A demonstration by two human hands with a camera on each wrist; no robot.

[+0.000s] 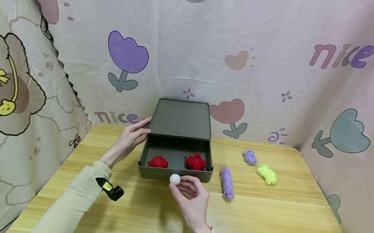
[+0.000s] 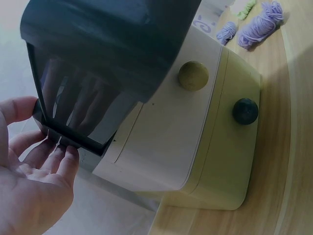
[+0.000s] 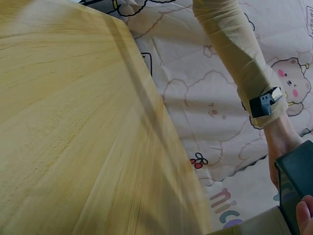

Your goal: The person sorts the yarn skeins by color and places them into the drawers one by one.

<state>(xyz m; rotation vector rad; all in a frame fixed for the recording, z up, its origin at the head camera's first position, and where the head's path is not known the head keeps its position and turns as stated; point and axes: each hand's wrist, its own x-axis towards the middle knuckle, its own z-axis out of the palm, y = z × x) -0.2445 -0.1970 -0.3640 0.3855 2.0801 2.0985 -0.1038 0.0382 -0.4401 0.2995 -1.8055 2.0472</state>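
Observation:
A small drawer cabinet with a dark grey top (image 1: pixel 182 119) stands on the table, its top drawer (image 1: pixel 156 173) pulled out. Two bundles of red yarn, one at left (image 1: pixel 158 162) and one at right (image 1: pixel 195 161), lie inside the drawer. My right hand (image 1: pixel 192 201) pinches the round white knob (image 1: pixel 174 179) on the drawer front between thumb and fingers. At the cabinet's left side, my left hand (image 1: pixel 128 140) touches the edge of the top with its fingers extended. Below the dark drawer, the left wrist view shows a white drawer (image 2: pixel 156 132) and a yellow-green one (image 2: pixel 230 147).
Right of the cabinet lie a long purple yarn bundle (image 1: pixel 227 183), a smaller purple one (image 1: pixel 250 157) and a yellow-green one (image 1: pixel 266 174). The wooden table (image 1: pixel 264 225) meets a patterned cloth (image 1: pixel 265 64) at the back and sides.

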